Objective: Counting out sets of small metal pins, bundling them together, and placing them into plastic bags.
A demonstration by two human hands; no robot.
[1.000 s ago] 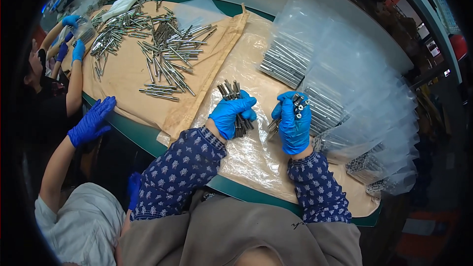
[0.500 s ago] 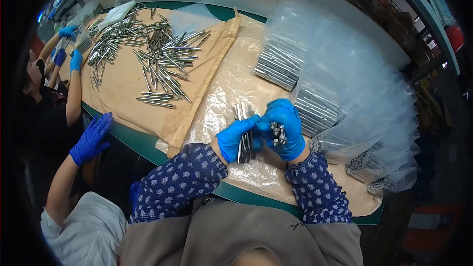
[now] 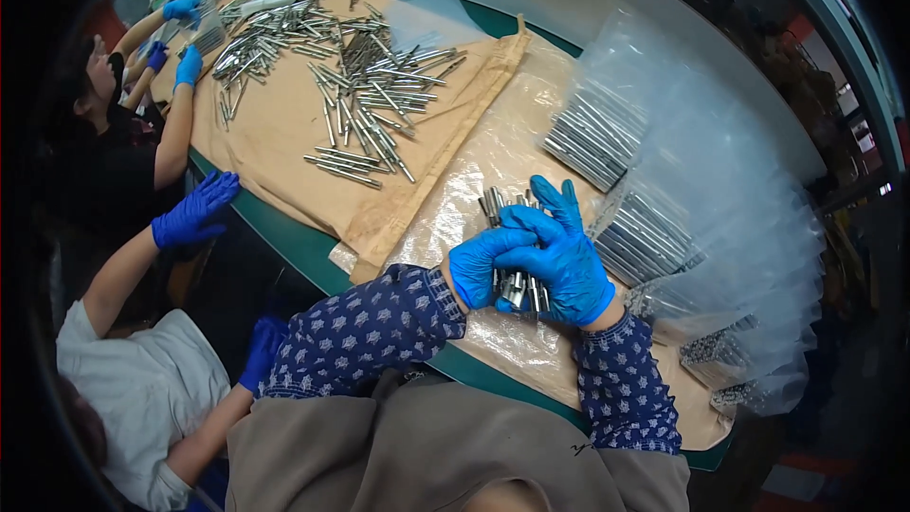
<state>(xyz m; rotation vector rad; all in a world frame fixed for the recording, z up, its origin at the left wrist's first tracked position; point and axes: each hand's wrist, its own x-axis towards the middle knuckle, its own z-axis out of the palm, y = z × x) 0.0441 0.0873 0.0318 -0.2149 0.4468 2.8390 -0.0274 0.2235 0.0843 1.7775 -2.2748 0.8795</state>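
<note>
Left hand [image 3: 477, 267], blue-gloved: is gripping, thumb pointing toward two o'clock; left forearm [image 3: 365, 332], navy-sleeved, is slanting in from eight o'clock. Right hand [image 3: 569, 275], blue-gloved: is overlapping the left, two fingers [image 3: 547, 195] pointing toward twelve; right forearm [image 3: 627, 379], likewise sleeved, is slanting in from five.

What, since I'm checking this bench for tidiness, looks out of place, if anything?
The loose metal rods lie jumbled at many angles on the brown sheet, unlike the bagged rods lined up at right. No damage stands out.
</note>
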